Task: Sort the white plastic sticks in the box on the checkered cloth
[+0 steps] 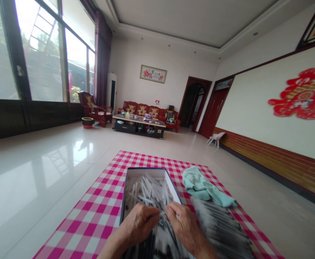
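Over an open box (175,187) my left hand (139,225) and my right hand (183,225) meet, fingers pinched together. Between the fingertips runs a small whitish pen part (162,214), mostly hidden by the fingers and slightly blurred. Both hands appear closed on it. Loose translucent white pen barrels (148,187) fill the far half of the box. Thin dark pieces, which look like refills or caps, lie among them and nearer to me. Right of my right hand rests a pile of dark-and-clear pens (222,230), blurred, lying side by side.
A pink-and-white checked cloth (87,219) lies beneath the box. Beyond the pen pile is a crumpled mint-green cloth (203,185). Farther off stand a low table (138,126), a wooden sofa (142,109), an armchair (95,109), a bin (88,123) and a small stool (215,138).
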`<state>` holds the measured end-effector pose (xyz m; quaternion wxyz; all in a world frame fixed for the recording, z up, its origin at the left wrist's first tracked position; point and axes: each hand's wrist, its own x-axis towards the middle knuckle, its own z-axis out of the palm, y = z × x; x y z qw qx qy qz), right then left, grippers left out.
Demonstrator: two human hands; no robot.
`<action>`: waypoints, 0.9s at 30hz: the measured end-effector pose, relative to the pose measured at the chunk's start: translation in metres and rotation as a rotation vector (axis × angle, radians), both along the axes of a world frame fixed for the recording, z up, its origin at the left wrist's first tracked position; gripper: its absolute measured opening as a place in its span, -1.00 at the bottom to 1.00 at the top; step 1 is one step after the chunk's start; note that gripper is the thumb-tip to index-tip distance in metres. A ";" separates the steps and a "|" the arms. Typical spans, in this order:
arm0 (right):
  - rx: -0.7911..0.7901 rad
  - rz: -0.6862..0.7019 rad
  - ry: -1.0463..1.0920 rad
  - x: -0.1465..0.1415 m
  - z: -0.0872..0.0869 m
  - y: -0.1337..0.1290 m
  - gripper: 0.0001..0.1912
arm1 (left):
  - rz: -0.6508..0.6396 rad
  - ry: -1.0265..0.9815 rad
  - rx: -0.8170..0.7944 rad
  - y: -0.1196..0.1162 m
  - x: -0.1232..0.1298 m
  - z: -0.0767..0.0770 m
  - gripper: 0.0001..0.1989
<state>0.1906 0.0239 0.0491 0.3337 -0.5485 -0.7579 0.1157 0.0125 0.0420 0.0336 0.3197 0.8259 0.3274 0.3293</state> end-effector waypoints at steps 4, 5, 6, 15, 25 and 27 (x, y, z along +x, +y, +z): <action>-0.022 -0.060 0.040 -0.003 -0.006 0.003 -0.52 | 0.006 0.000 0.026 0.000 -0.001 0.001 -0.70; -0.031 -0.067 0.055 -0.003 -0.006 0.003 -0.51 | 0.009 0.002 0.037 0.000 0.000 0.001 -0.71; -0.036 -0.067 0.069 -0.004 -0.006 0.002 -0.52 | 0.012 0.008 0.046 0.000 0.000 0.001 -0.71; -0.015 -0.243 0.212 0.009 -0.010 0.010 -0.53 | 0.595 -0.280 0.210 0.013 -0.005 -0.012 -0.47; -0.207 -0.186 0.524 -0.011 -0.013 0.007 -0.45 | 0.445 -0.568 -0.373 0.022 -0.008 -0.014 -0.52; -0.272 -0.069 0.474 -0.020 -0.013 0.001 -0.48 | 0.407 -0.640 -0.404 0.021 -0.008 -0.013 -0.56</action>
